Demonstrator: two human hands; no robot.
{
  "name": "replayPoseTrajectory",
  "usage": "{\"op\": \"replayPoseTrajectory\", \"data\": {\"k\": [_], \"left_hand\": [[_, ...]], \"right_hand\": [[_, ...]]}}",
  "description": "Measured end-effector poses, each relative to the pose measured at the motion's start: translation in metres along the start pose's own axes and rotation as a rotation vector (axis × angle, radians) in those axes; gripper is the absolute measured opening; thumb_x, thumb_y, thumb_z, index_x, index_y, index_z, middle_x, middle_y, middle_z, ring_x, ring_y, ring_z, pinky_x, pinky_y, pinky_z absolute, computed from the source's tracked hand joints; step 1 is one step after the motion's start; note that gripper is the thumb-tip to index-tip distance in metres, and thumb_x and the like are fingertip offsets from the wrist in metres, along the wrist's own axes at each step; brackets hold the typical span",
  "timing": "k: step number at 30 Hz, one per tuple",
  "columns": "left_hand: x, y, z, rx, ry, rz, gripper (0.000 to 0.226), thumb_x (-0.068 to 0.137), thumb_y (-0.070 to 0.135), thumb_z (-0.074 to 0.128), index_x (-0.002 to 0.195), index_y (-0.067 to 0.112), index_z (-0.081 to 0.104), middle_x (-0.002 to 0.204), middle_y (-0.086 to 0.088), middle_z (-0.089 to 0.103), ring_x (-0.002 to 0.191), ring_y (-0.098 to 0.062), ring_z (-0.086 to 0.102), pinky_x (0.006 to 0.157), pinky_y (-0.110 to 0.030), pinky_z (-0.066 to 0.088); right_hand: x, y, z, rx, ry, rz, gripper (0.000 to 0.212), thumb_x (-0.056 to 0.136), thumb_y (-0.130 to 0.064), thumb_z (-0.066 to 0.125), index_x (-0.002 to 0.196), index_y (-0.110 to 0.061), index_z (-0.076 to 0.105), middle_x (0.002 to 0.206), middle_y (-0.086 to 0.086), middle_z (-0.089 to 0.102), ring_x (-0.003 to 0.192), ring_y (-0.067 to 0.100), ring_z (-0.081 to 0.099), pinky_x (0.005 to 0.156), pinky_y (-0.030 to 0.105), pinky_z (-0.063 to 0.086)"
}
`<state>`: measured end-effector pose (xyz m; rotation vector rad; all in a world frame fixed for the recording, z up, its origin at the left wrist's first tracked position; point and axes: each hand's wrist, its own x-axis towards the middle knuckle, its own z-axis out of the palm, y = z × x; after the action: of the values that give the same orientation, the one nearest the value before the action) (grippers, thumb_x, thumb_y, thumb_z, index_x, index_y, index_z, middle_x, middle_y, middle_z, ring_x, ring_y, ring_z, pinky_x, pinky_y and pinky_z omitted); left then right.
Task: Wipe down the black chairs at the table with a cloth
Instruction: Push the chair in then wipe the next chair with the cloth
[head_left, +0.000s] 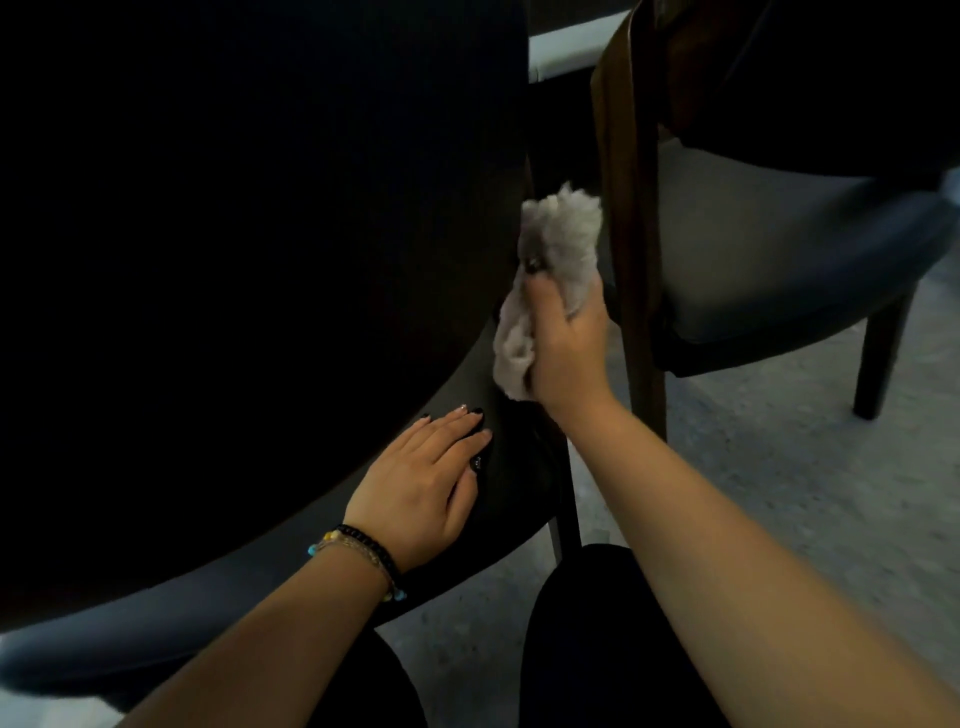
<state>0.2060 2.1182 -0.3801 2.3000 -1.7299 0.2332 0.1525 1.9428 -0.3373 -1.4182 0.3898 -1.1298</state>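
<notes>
Most of the left half is the near chair's backrest (249, 249), so dark that no detail reads; its top and left side are cut off by the frame. Far chair (779, 249) on the right is cut off at the top and right edge, backrest mostly out of view, seat greyish and blurred. Strip of pale worktop (563, 49) shows between the two chairs at the far top, only an edge visible. Floor (779, 467) is light grey, speckled, dim room light. Dark trouser knees at the bottom centre, partly cut off.

Right hand (569, 345) holds a bunched grey cloth (558, 260), fingers curled round it and mostly hidden in the fabric; cloth pressed against the right edge of the near chair's backrest, just above the seat (322, 530). Brown wooden leg (631, 234) of the far chair stands just right of the cloth. Left hand (426, 478) lies flat on the near chair's seat, fingers straight, dark nails, holding nothing. Beaded bracelets (363, 551) on the left wrist.
</notes>
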Motion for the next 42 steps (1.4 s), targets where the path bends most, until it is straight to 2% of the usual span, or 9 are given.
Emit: {"op": "replayPoseTrajectory", "data": {"k": [4,11,16,20,26,32,34,37,42], "left_hand": [[-0.001,0.000,0.000,0.011,-0.003,-0.013,0.046,0.093,0.026,0.034,0.123,0.009,0.064,0.132,-0.008,0.060,0.126,-0.023,0.054,0.109,-0.041,0.039],[-0.002,0.002,-0.001,0.047,-0.021,-0.027,0.045,0.093,0.026,0.035,0.121,0.008,0.065,0.129,-0.009,0.062,0.124,-0.024,0.056,0.105,-0.042,0.044],[-0.006,0.017,-0.019,0.095,-0.015,0.076,0.034,0.088,0.016,0.056,0.118,0.005,0.067,0.125,-0.013,0.065,0.116,-0.027,0.062,0.094,-0.041,0.053],[-0.004,0.051,-0.064,0.047,0.137,0.288,0.038,0.090,0.015,0.048,0.121,0.000,0.065,0.128,-0.017,0.062,0.120,-0.028,0.058,0.101,-0.036,0.047],[-0.005,0.108,-0.162,0.206,0.225,0.472,0.041,0.096,0.017,0.038,0.129,0.009,0.060,0.137,-0.016,0.055,0.134,-0.030,0.045,0.104,-0.044,0.043],[0.006,0.129,-0.285,0.521,0.214,0.252,0.063,0.081,0.035,0.047,0.140,0.011,0.047,0.149,-0.014,0.042,0.142,-0.031,0.031,0.116,-0.050,0.024],[0.017,0.124,-0.320,0.580,0.134,0.084,0.079,0.084,0.051,0.043,0.152,0.015,0.023,0.158,-0.009,0.024,0.147,-0.023,0.017,0.119,-0.040,0.013],[0.039,0.106,-0.345,0.415,-0.200,-0.214,0.091,0.089,0.069,0.032,0.150,0.026,-0.020,0.160,0.011,-0.018,0.145,-0.005,-0.016,0.110,-0.023,-0.007],[0.068,0.096,-0.337,-0.137,-0.426,-0.410,0.099,0.086,0.059,0.047,0.148,0.032,-0.024,0.156,0.018,-0.024,0.134,0.008,-0.015,0.103,-0.016,-0.003]], "right_hand": [[-0.040,0.046,-0.024,-0.348,-0.112,-0.029,0.065,0.086,-0.023,0.065,0.142,-0.026,0.033,0.137,-0.003,0.042,0.119,-0.015,0.042,0.091,0.000,0.036],[-0.031,0.028,-0.014,-0.436,-0.056,-0.091,0.063,0.089,-0.019,0.065,0.145,-0.012,0.037,0.137,0.002,0.043,0.114,-0.021,0.038,0.090,-0.005,0.030],[-0.014,-0.031,-0.012,-0.334,0.018,-0.146,0.051,0.087,-0.006,0.061,0.137,-0.011,0.051,0.127,0.002,0.053,0.112,0.000,0.051,0.094,0.005,0.037],[-0.010,-0.077,-0.031,-0.156,0.020,-0.118,0.032,0.091,-0.004,0.061,0.123,-0.009,0.060,0.117,0.007,0.065,0.111,0.013,0.061,0.097,0.030,0.049],[0.017,-0.166,-0.036,0.076,0.055,-0.168,0.020,0.084,-0.013,0.062,0.102,-0.021,0.066,0.096,-0.006,0.069,0.094,0.005,0.066,0.081,0.019,0.049],[0.033,-0.223,-0.013,0.136,-0.207,-0.226,0.022,0.078,-0.011,0.063,0.096,-0.020,0.071,0.096,-0.003,0.075,0.095,0.012,0.069,0.082,0.021,0.053],[0.040,-0.228,-0.002,0.046,-0.312,-0.187,0.022,0.080,-0.006,0.066,0.096,-0.020,0.071,0.096,0.000,0.075,0.095,0.013,0.070,0.081,0.022,0.054],[0.051,-0.226,0.009,-0.023,-0.374,-0.056,0.012,0.087,0.000,0.060,0.095,0.001,0.069,0.090,0.017,0.070,0.087,0.028,0.067,0.081,0.040,0.051],[0.072,-0.224,0.021,-0.157,-0.429,0.023,0.037,0.068,-0.023,0.057,0.084,0.010,0.058,0.069,0.009,0.057,0.068,0.019,0.053,0.066,0.035,0.042]]}}
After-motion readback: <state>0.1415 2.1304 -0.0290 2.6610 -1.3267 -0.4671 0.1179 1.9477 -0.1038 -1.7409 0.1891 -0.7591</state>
